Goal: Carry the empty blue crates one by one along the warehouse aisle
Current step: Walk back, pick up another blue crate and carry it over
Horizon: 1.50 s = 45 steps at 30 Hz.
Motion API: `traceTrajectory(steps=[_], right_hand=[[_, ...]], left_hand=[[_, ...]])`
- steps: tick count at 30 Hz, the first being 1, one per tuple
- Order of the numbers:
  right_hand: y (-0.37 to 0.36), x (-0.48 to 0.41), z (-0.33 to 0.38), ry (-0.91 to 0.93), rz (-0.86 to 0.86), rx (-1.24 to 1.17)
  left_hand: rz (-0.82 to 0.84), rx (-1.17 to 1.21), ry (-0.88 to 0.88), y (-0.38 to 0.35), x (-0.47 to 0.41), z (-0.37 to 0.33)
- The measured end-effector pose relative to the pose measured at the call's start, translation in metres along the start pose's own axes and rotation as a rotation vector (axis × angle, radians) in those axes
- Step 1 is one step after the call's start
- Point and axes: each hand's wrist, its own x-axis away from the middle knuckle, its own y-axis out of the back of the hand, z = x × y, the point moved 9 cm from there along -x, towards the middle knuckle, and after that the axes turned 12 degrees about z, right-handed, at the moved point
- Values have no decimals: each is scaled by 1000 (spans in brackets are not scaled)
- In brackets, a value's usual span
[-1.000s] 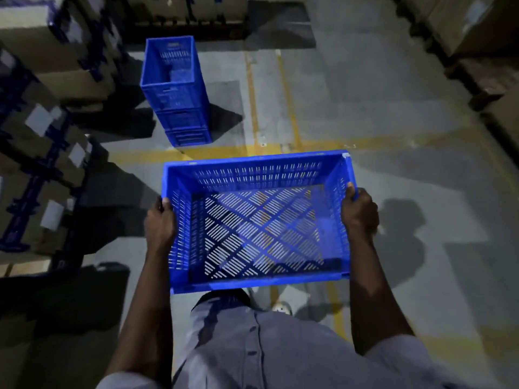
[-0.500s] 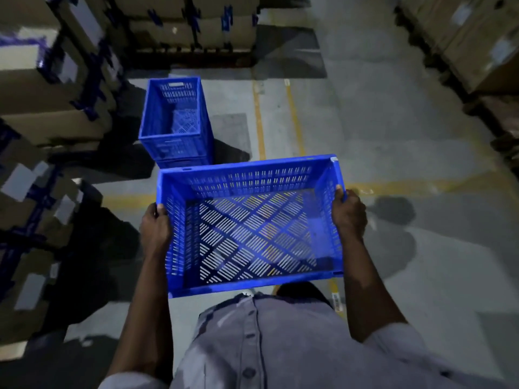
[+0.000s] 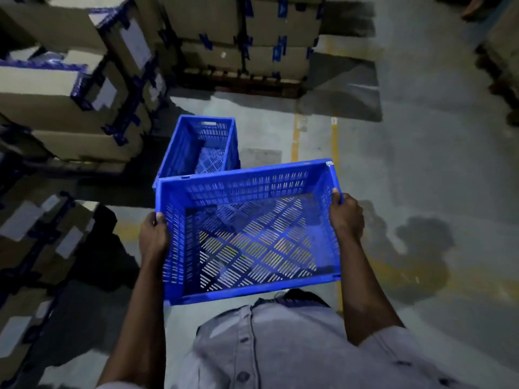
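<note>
My left hand (image 3: 154, 237) and right hand (image 3: 346, 217) gripped the blue crate (image 3: 247, 189) by its sides above the yellow-lined concrete floor (image 3: 421, 169); stacked cartons (image 3: 56, 88) stood left.

My 2 bare forearms reach forward and down, elbows slightly bent. My left hand (image 3: 154, 237) grips the left rim of the blue crate (image 3: 252, 182), and my right hand (image 3: 346, 217) grips the right rim, slightly farther forward.
</note>
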Motion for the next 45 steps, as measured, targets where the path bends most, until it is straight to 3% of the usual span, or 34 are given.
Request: traceTrajectory(steps=[7, 16, 26, 36, 45], right_hand=[[-25, -143, 170, 165, 88, 58], [-138, -259, 356, 338, 204, 80], [-273, -327, 527, 532, 429, 181], [-442, -386, 649, 796, 757, 362], [-541, -404, 684, 982, 935, 534]], left_hand=[[-157, 128, 67, 14, -93, -51], [-292, 131, 168, 57, -249, -32], [-527, 261, 416, 70, -264, -25], [-892, 505, 742, -42, -228, 26], [-1076, 672, 937, -150, -222, 2]])
